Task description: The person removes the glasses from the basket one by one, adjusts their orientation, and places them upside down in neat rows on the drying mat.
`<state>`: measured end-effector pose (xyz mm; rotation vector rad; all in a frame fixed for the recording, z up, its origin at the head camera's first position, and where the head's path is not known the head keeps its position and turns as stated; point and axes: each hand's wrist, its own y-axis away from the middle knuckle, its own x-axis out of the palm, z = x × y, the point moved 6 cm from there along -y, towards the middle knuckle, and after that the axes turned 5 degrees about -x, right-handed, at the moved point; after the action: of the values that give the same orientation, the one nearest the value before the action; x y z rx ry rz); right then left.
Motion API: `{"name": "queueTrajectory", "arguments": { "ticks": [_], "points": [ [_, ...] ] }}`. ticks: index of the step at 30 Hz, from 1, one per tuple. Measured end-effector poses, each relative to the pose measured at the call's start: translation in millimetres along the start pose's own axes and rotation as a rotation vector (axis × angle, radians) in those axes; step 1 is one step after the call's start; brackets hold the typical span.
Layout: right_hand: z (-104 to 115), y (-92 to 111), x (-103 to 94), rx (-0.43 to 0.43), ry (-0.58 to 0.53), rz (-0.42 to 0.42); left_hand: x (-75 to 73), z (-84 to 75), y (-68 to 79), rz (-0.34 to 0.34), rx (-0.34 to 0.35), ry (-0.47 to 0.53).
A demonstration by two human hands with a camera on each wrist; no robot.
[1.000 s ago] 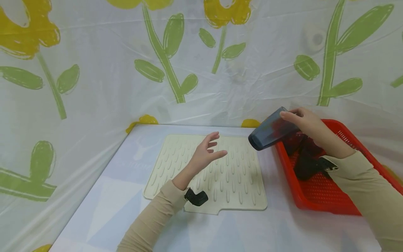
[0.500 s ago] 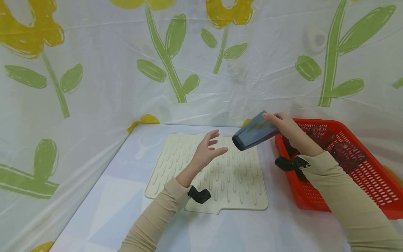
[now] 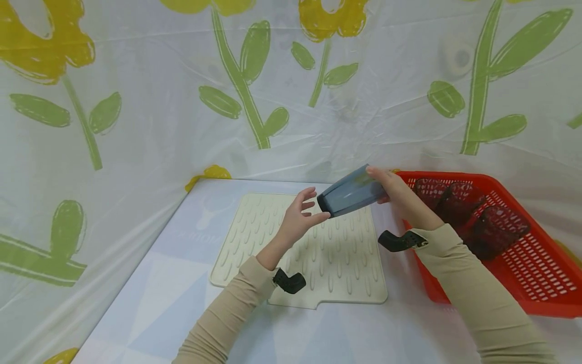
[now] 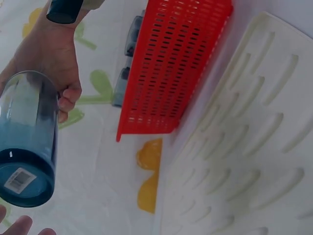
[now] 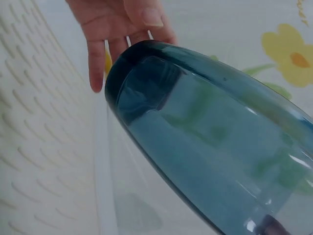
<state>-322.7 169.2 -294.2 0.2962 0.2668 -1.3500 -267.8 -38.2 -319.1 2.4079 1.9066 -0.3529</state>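
Observation:
A clear blue drinking glass (image 3: 350, 194) is held tilted above the cream ridged mat (image 3: 336, 268), its thick base pointing left. My right hand (image 3: 402, 197) grips it near the rim end. My left hand (image 3: 295, 220) is spread beside the base, thumb below and fingers above, with the thumb tip right at the base edge. In the left wrist view a barcode sticker (image 4: 20, 180) shows on the glass's base. The right wrist view has the left hand (image 5: 117, 22) behind the base, fingers extended.
A red perforated basket (image 3: 554, 268) stands right of the mat, holding several dark-looking glasses (image 3: 500, 227) lying inside. Behind the table hangs a white curtain (image 3: 382, 126) with printed flowers. The mat lies on a pale patterned tabletop (image 3: 159, 288).
My right hand has carried the glass leftward from over the basket, bringing its base up to my left hand. The left hand has stayed nearly still.

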Motion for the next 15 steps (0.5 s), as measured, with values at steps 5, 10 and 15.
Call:
{"name": "queueTrajectory", "arguments": {
  "ticks": [5, 10, 15],
  "points": [
    [-2, 0, 12.0, 0.026, -0.138, 0.013, -2.6, 20.1, -11.6, -0.018, 0.020, 0.012],
    [-3, 2, 23.2, -0.031, -0.202, 0.076, -7.1, 27.6, -14.8, -0.047, 0.041, 0.008],
    [-2, 2, 32.0, -0.082, -0.247, 0.113, -12.3, 25.8, -12.3, -0.047, 0.055, 0.056]
  ]
}}
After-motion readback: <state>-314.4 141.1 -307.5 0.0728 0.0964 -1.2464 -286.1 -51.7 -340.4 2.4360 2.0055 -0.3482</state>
